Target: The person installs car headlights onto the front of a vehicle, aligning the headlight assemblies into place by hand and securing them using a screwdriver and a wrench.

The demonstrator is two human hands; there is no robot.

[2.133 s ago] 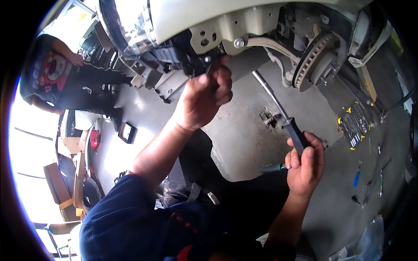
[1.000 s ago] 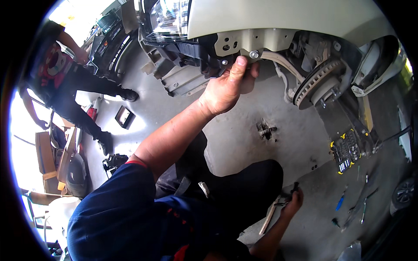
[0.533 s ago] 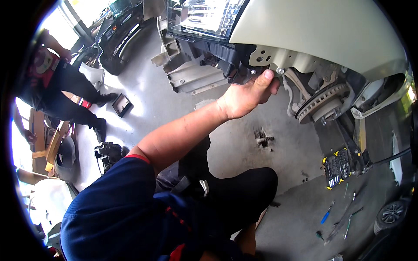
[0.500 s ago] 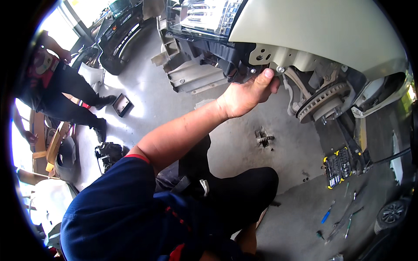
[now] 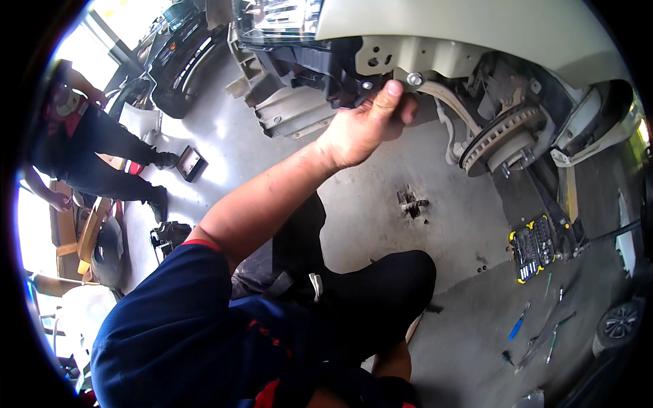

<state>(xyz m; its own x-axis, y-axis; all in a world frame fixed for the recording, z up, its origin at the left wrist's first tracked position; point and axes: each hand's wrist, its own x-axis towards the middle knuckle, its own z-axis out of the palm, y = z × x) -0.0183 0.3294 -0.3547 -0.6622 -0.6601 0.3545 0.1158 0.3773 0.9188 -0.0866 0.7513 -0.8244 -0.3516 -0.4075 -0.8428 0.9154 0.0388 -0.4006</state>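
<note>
My left hand [image 5: 371, 119] is raised to the front corner of a pale car, its fingers curled at the lower edge of the black plastic housing [image 5: 326, 64], just below the steel bracket [image 5: 388, 58]. What its fingers grip is hidden behind them. Its thumb lies beside a bolt [image 5: 414, 79]. The headlight [image 5: 275, 17] is above, and the bare brake disc [image 5: 496, 143] with a suspension arm [image 5: 449, 98] is to the right. My right forearm [image 5: 391, 360] drops beside my dark-trousered thigh [image 5: 381, 285]; that hand is out of sight.
A co-worker in dark clothes [image 5: 102, 156] stands at the left, near a loose bumper [image 5: 166, 75], cardboard [image 5: 68, 231] and a small black tray [image 5: 191, 163]. An open socket set [image 5: 530, 248], scattered tools [image 5: 518, 319] and a wheel [image 5: 615, 326] are at the right.
The screwdriver-like tool in my right hand has dropped out of view with that hand. My left hand stays at the bracket, shifting slightly as the camera moves.
</note>
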